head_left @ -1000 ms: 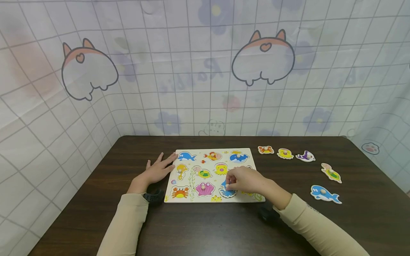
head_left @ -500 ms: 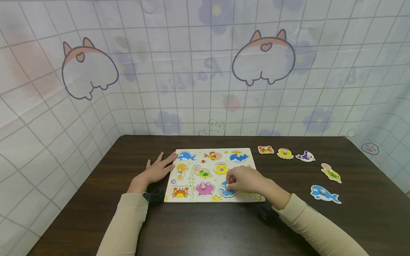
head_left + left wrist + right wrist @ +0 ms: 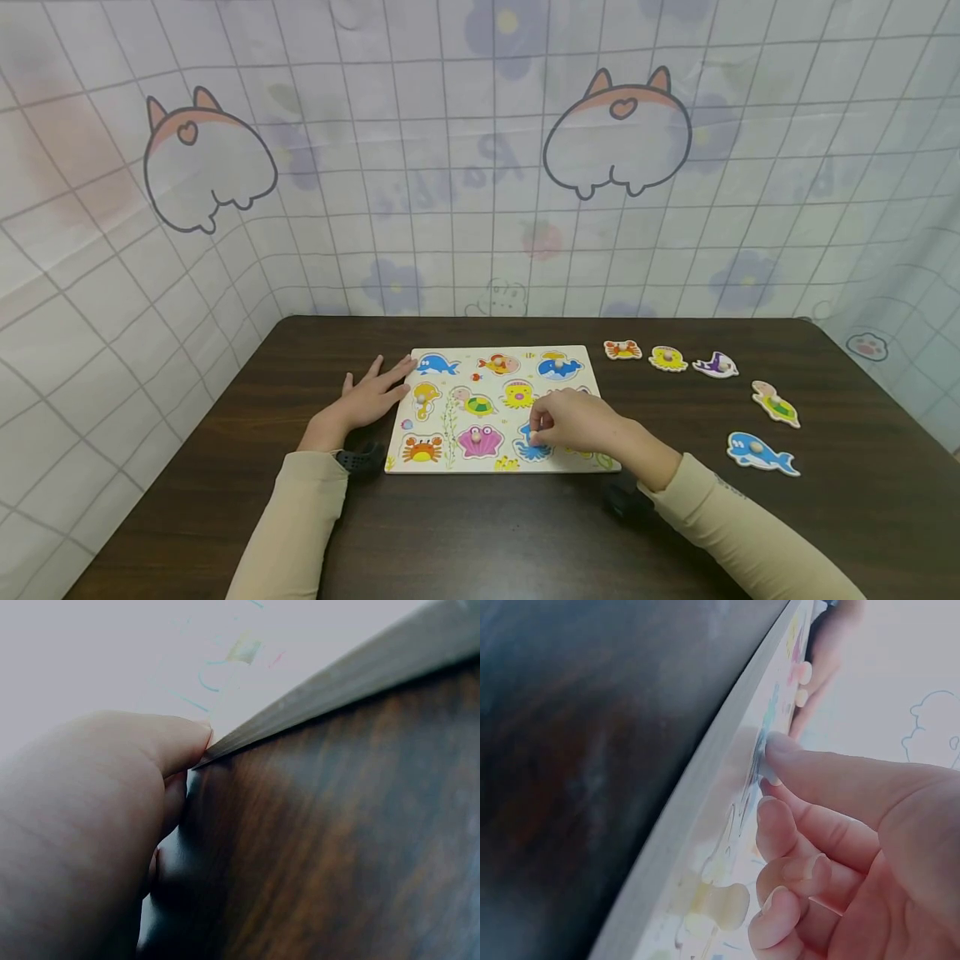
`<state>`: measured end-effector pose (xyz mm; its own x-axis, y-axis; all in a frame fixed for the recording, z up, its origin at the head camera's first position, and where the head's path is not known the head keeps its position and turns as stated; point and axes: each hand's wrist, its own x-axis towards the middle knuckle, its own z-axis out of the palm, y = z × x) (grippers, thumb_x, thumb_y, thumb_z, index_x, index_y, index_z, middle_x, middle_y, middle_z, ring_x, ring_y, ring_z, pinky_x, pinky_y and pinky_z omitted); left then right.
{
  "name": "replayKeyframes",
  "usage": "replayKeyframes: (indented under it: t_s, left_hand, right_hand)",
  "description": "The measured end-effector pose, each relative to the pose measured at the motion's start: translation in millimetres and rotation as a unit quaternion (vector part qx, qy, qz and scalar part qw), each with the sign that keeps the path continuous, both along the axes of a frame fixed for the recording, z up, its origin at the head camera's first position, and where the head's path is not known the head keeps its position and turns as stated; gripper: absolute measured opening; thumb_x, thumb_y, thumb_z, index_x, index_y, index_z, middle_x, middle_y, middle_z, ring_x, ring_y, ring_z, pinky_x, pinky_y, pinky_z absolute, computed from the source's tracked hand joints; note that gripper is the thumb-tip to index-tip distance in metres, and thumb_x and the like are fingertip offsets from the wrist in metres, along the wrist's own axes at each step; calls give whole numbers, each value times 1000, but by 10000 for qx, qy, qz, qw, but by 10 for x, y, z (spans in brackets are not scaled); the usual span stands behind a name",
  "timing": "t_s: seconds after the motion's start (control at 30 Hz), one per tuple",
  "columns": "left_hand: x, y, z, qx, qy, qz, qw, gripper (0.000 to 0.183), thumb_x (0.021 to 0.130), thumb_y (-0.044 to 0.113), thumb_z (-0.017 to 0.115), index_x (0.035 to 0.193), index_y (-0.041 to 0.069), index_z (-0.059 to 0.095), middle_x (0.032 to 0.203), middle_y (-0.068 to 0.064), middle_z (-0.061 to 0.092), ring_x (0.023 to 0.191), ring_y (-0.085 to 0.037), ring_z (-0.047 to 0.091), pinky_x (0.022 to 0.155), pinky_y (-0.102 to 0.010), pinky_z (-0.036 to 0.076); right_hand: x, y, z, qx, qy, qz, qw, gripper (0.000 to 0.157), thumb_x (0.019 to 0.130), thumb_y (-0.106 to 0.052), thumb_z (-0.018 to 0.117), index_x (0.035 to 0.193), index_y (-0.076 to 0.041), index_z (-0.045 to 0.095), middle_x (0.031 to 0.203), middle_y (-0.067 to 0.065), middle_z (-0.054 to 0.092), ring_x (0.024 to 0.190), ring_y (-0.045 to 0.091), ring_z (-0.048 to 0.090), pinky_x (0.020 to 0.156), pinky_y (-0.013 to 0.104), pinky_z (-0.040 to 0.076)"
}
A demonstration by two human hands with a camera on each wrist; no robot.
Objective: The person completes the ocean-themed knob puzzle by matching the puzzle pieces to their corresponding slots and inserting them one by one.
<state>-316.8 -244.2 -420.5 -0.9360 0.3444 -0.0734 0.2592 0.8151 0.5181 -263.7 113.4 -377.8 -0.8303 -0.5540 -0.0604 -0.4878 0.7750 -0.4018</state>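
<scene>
A peg puzzle board (image 3: pixel 467 467) with sea animals lies on the table. My right hand (image 3: pixel 573 418) pinches the knob of a blue sea-animal puzzle piece (image 3: pixel 531 452) in the board's front row, and the fingers hide part of it. In the right wrist view thumb and index finger (image 3: pixel 784 746) meet at the knob, the other fingers curled below. My left hand (image 3: pixel 367 402) lies with fingers spread, fingertips on the board's left edge. Knobbed pieces sit in the board: a pink shell (image 3: pixel 480 442), a yellow seahorse (image 3: pixel 424 402), a fish (image 3: pixel 498 365) and a blue whale (image 3: pixel 558 367).
Right of the board lie loose pieces: a crab (image 3: pixel 622 350), a yellow octopus (image 3: pixel 667 359), a purple piece (image 3: pixel 716 365), a turtle (image 3: pixel 776 405) and a blue whale (image 3: pixel 762 454). A patterned curtain (image 3: pixel 450 167) hangs behind the dark wooden table (image 3: pixel 480 533).
</scene>
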Motion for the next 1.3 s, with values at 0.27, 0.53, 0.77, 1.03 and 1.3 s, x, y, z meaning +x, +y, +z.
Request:
replayKeyframes:
  t_s: [0.27, 0.53, 0.77, 1.03, 1.3]
  left_hand:
    - [6, -1, 5, 10, -16, 9, 10000, 60, 112, 38, 42, 165, 17, 25, 170, -9, 15, 155, -42, -6, 111, -75, -15]
    - [9, -8, 13, 10, -22, 9, 10000, 59, 112, 38, 42, 165, 18, 25, 170, -9, 15, 155, -42, -7, 111, -74, -15]
    - [12, -1, 18, -46, -46, -7, 10000, 59, 112, 38, 41, 165, 19, 24, 171, -9, 14, 155, -42, -7, 111, -75, -15]
    - [13, 7, 17, -26, -51, 2, 10000, 59, 112, 38, 41, 165, 18, 24, 170, -9, 14, 155, -42, -7, 111, -74, -15]
    - [21, 9, 20, 23, -60, 0, 10000, 60, 112, 37, 41, 165, 17, 24, 170, -9, 14, 155, -41, -8, 111, -74, -16]
  right_hand:
    - [10, 5, 15, 1, -68, -70, 10000, 16, 89, -23, 82, 82, -18, 69, 70, -7, 56, 66, 10, 49, 59, 27, 36]
    - [1, 23, 23, -120, -141, -33, 9998, 11, 90, -23, 81, 85, -19, 72, 70, -8, 57, 67, 11, 51, 60, 28, 39]
    - [2, 128, -23, -404, -122, 136, 9990, 8, 92, -25, 80, 93, -18, 75, 73, -9, 58, 65, 11, 51, 59, 27, 41]
    - [1, 372, 5, -731, 66, 518, 9960, 11, 94, -18, 77, 104, -14, 77, 80, -12, 61, 69, 8, 52, 62, 25, 47]
    - [-37, 678, 62, -1084, 370, 366, 9927, 15, 95, -14, 76, 109, -8, 77, 82, -9, 61, 70, 10, 52, 60, 26, 47]
